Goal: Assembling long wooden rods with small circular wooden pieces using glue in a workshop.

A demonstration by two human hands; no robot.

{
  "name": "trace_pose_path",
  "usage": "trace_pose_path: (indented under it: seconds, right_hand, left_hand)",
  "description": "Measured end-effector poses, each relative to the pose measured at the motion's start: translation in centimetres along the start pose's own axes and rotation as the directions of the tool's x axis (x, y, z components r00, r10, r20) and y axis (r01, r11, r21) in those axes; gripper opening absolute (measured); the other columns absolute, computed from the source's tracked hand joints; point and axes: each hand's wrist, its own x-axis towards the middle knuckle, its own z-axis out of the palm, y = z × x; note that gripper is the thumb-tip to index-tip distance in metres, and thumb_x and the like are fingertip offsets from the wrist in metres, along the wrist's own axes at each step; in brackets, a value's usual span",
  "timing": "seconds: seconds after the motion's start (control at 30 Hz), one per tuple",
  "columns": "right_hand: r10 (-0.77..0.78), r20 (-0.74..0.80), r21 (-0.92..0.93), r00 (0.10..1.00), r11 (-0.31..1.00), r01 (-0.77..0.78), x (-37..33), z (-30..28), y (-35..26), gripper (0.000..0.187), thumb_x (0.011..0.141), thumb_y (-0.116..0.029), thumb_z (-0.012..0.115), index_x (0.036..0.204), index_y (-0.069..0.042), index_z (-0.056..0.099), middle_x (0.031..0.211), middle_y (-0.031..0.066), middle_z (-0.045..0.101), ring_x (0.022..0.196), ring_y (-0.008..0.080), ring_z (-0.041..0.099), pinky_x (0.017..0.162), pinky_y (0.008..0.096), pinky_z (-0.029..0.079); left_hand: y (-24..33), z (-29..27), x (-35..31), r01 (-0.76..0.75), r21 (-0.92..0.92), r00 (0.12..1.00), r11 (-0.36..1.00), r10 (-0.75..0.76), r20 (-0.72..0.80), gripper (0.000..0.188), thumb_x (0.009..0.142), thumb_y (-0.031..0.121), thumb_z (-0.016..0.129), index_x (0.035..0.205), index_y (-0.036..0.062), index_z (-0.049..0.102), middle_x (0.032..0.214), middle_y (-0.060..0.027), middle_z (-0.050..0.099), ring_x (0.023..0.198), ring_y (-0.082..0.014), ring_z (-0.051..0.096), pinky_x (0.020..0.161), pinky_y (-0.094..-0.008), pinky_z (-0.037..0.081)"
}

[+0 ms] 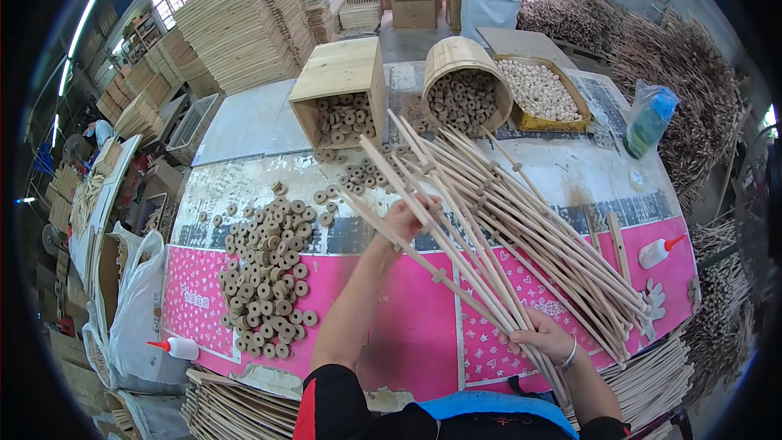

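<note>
Several long thin wooden sticks (498,311) slant across in front of me, some with small wooden rings (440,275) threaded partway along them. Near their lower ends, my right hand (547,339) is closed around the bunch, a bracelet on its wrist. Farther up, my left hand (410,217) has its fingers closed on the sticks; part of its grip is hidden behind them. To the right lies a heap of similar ringed sticks (554,257) on the table. A large pile of loose wooden rings (269,285) spreads left of my left forearm.
At the table's far side, a wooden box (338,69) and a wooden bucket (464,57) lie tipped, holding rings. A yellow tray (562,124) contains pale beads. Glue bottles (184,348) lie left and right; a green-blue bottle (645,126) stands far right. Stick bundles surround the table.
</note>
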Motion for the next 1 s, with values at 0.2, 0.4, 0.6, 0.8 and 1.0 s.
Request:
trace_pose_path:
  seconds: [0.2,0.4,0.6,0.8,1.0]
  right_hand:
    - [0.036,0.171,0.01,0.985,0.999,-0.039,-1.1,-0.6,1.3,0.041,0.094,-0.014,0.067,0.128,0.001,0.052,0.102,0.01,0.065,0.072,0.012,0.061,0.058,0.0234,0.05]
    - [0.057,0.268,0.242,0.962,0.962,-0.125,-2.2,-0.9,1.4,0.05,0.091,-0.021,0.069,0.129,0.002,0.048,0.095,0.0149,0.062,0.063,0.0151,0.059,0.052,0.0252,0.047]
    - [-0.056,0.406,0.457,0.912,0.877,-0.15,-2.3,-1.9,2.9,0.058,0.093,-0.025,0.067,0.138,0.001,0.043,0.095,0.0156,0.056,0.059,0.0152,0.057,0.049,0.0237,0.046]
    - [-0.054,0.435,0.471,0.899,0.864,-0.176,-2.5,-1.3,3.7,0.057,0.093,-0.028,0.068,0.133,0.005,0.044,0.094,0.0158,0.056,0.058,0.0144,0.056,0.047,0.0243,0.045]
    - [0.085,0.399,0.366,0.913,0.898,-0.244,-3.2,0.6,2.8,0.051,0.093,-0.027,0.067,0.127,0.004,0.046,0.095,0.0147,0.058,0.062,0.0131,0.055,0.049,0.0234,0.044]
  left_hand:
    - [4.5,-4.3,1.6,-0.344,-0.136,0.916,0.929,0.301,-0.265,0.039,0.093,-0.001,0.06,0.131,-0.0028,0.056,0.115,-0.0121,0.066,0.104,-0.0196,0.067,0.089,-0.0305,0.057]
    - [6.3,-5.1,4.0,-0.405,-0.107,0.863,0.908,0.34,-0.374,0.04,0.092,-0.007,0.059,0.132,-0.004,0.052,0.114,-0.0108,0.065,0.097,-0.0181,0.067,0.083,-0.0253,0.056]
    - [5.4,-4.8,6.5,-0.353,-0.065,0.871,0.933,0.302,-0.387,0.05,0.092,-0.006,0.063,0.139,0.0049,0.052,0.113,-0.0088,0.067,0.091,-0.0135,0.069,0.07,-0.0202,0.056]
    - [5.5,-2.7,8.2,-0.44,-0.102,0.851,0.892,0.378,-0.365,0.04,0.091,-0.003,0.066,0.13,0.0003,0.057,0.106,-0.008,0.069,0.085,-0.0115,0.067,0.067,-0.0228,0.056]
    - [5.8,-2.7,7.6,-0.457,0.092,0.822,0.884,0.46,-0.335,0.041,0.096,0.007,0.064,0.136,0.0044,0.055,0.113,-0.0094,0.067,0.091,-0.0155,0.068,0.081,-0.0274,0.059]
